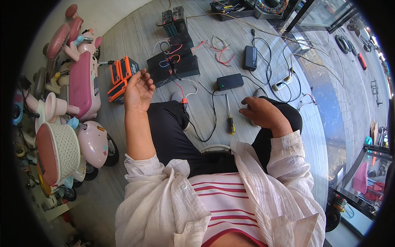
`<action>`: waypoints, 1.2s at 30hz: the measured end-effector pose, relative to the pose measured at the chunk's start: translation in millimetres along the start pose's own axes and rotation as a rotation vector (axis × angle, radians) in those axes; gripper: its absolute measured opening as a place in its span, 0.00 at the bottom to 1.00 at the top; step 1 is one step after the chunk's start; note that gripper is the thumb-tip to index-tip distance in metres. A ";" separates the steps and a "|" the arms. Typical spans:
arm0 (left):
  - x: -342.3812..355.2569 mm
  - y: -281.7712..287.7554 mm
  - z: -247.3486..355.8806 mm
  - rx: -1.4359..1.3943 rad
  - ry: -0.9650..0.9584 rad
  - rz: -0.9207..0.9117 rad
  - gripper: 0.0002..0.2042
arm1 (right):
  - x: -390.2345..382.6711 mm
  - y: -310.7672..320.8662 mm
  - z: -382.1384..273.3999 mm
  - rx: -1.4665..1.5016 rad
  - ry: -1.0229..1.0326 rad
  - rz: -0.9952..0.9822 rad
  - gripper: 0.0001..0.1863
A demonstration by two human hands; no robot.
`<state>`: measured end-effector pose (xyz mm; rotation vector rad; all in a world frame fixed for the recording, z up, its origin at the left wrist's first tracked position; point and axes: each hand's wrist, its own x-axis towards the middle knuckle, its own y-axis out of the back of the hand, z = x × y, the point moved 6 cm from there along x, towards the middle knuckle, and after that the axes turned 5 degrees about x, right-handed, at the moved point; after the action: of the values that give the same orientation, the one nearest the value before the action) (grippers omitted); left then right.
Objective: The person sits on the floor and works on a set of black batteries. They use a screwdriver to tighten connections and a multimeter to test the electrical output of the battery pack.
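Note:
My left hand [139,88] is raised palm up, fingers loosely curled and empty, beside orange-and-black batteries [120,70]. My right hand [262,109] hovers by my right knee, fingers slightly bent and apart, nothing visible in them. Black batteries [184,62] stand ahead with red, blue and white leads; an orange connector [183,101] joins a black cord. A charger [230,82] with a green light lies between my hands, a second charger [250,57] farther back. Below the nearer one lies a yellow-handled screwdriver [231,125]. A white power strip [282,83] is at the right.
Pink and white children's ride-on vehicles [80,88] crowd the left. Smaller batteries [173,21] and a black tool tray [228,9] sit at the back. Loose wires [222,55] lie on the floor. A glass door [308,14] and tyres [345,43] are at the right.

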<state>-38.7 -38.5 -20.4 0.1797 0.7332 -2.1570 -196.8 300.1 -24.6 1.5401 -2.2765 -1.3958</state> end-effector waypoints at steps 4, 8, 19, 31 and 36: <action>0.0 0.1 0.0 0.000 -0.001 -0.002 0.09 | -0.7 0.3 -0.7 -0.005 -0.005 0.000 0.19; -1.2 -0.9 0.4 0.002 -0.005 0.003 0.09 | -1.0 0.6 -0.7 -0.001 -0.006 -0.002 0.19; -0.4 -0.3 0.3 -0.004 -0.003 -0.001 0.09 | -2.1 2.3 -2.6 -0.011 -0.014 -0.007 0.19; -2.3 -2.0 1.0 0.001 -0.006 0.002 0.09 | 0.1 -0.5 2.3 -0.006 -0.006 0.020 0.20; -2.4 -1.4 0.9 -0.002 -0.005 0.003 0.09 | -1.3 1.0 -2.3 -0.010 -0.023 -0.008 0.19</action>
<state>-38.1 -36.7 -18.1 0.1740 0.7311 -2.1533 -195.8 299.7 -22.0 1.5399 -2.2754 -1.4312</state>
